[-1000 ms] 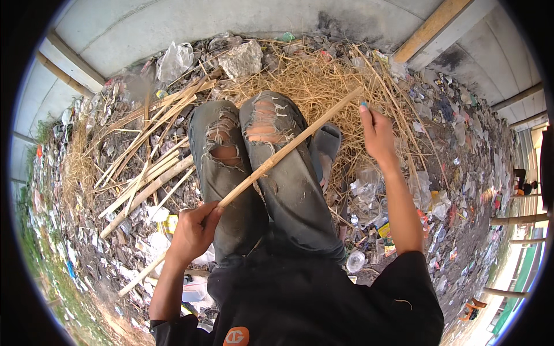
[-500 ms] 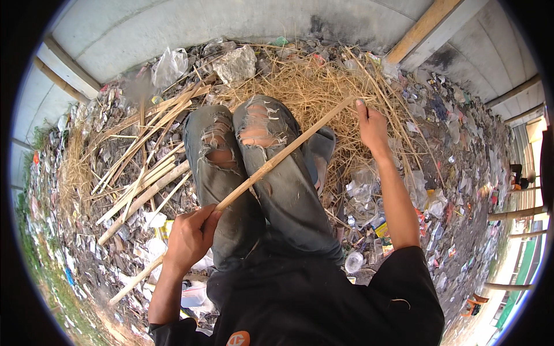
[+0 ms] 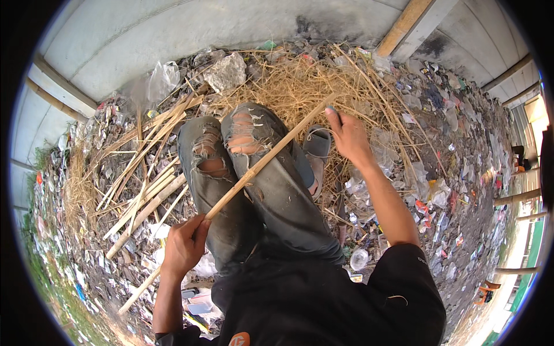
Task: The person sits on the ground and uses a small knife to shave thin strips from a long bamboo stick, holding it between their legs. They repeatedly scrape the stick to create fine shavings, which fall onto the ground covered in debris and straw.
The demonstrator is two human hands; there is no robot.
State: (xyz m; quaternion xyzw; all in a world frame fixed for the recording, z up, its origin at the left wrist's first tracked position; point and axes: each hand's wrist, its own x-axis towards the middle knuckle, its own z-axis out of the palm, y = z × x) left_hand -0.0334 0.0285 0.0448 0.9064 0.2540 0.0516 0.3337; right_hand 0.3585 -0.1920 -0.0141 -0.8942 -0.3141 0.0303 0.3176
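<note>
A long, pale bamboo stick (image 3: pixel 259 166) slants across my bent knees in torn dark trousers (image 3: pixel 283 190), from near my left hip up to the right. My left hand (image 3: pixel 184 245) is closed around its lower part, and the butt of the stick comes out below my wrist toward the lower left. Close to the far tip is my right hand (image 3: pixel 349 135), its thumb stretched along the stick's edge and its other fingers curled. What those fingers hold, if anything, is hidden.
Several split bamboo strips and poles (image 3: pixel 147 202) lie on the littered ground to my left. Dry straw-like shavings (image 3: pixel 288 81) heap up beyond my knees, beside a pale stone-like lump (image 3: pixel 226 73). A grey wall (image 3: pixel 231 23) with wooden posts (image 3: pixel 407 26) stands behind.
My right hand has moved left and slightly nearer, with the thumb just below the stick's tip. The stick and my left hand have shifted a little; the whole view has moved slightly too.
</note>
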